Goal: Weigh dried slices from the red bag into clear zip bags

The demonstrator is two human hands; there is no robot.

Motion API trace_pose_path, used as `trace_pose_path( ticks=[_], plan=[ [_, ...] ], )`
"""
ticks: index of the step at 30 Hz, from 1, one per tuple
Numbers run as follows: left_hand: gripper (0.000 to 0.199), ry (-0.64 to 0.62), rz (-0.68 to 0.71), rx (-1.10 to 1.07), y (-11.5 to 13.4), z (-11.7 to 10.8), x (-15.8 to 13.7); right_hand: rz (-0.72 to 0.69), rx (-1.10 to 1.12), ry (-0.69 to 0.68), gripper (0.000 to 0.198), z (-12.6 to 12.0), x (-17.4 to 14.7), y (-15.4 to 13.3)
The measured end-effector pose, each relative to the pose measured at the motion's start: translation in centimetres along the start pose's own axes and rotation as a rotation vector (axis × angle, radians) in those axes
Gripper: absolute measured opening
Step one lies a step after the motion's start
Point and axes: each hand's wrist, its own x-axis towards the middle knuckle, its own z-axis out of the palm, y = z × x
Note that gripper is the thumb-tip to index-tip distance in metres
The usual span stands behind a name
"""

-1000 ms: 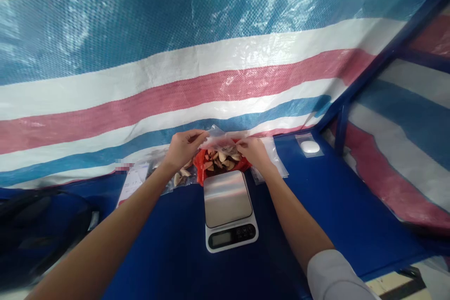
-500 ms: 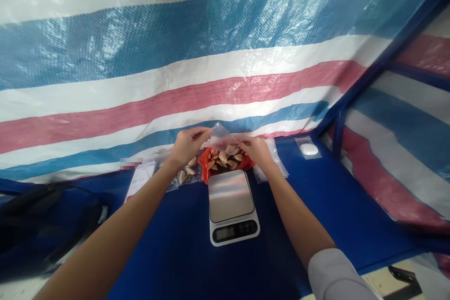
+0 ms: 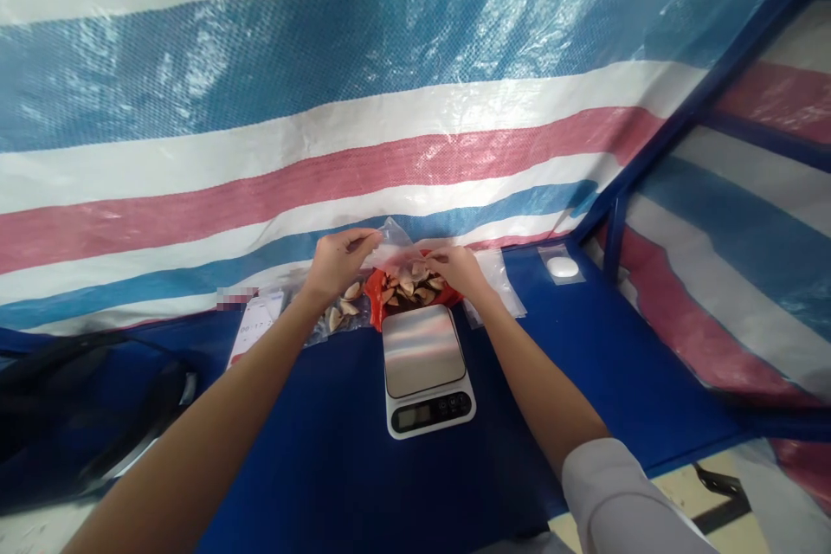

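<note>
Between my two hands stretches a clear plastic bag (image 3: 393,244), held above a red plastic bag (image 3: 375,294). My left hand (image 3: 338,261) pinches one side of the clear bag. On the other side, my right hand (image 3: 458,267) has its fingers closed on the bag's edge. Pale, dark-edged dried slices (image 3: 415,284) fill the open red bag. Just in front of it stands a white kitchen scale (image 3: 425,355) with a bare metal plate. Left of the red bag, under my left wrist, lies a clear bag with more slices (image 3: 343,312).
Flat clear bags (image 3: 503,281) lie behind my right wrist. A phone-like white screen (image 3: 258,322) is at the left, near a black strapped item (image 3: 156,389). A white oval object (image 3: 562,267) rests at the right on the blue table (image 3: 584,363). Striped sheeting (image 3: 363,130) hangs behind.
The view has shifted slightly, so the scale and bags appear a little higher and further left. Both hands keep hold of the clear bag, with little change in their grip.
</note>
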Motion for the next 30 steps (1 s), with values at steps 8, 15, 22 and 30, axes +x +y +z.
trace_pose_path(
  ticks=[8, 15, 22, 30],
  plan=[
    [0.044, -0.008, -0.005, -0.053, -0.6, -1.3, -0.5, 0.003, 0.377, 0.005, 0.019, 0.1, 0.0, -0.6],
    [0.035, -0.063, -0.062, -0.036, -0.2, -2.9, -2.6, 0.039, 0.676, -0.015, 0.022, -0.8, -1.2, -2.2],
    [0.045, 0.112, -0.219, -0.430, -1.5, -0.3, -6.6, 0.218, 0.928, 0.103, 0.049, -0.7, -5.2, -2.3],
    [0.045, 0.173, -0.415, -0.816, -0.9, 5.1, -11.1, 0.164, 0.813, 0.115, 0.043, -0.5, -9.1, -2.0]
  ],
)
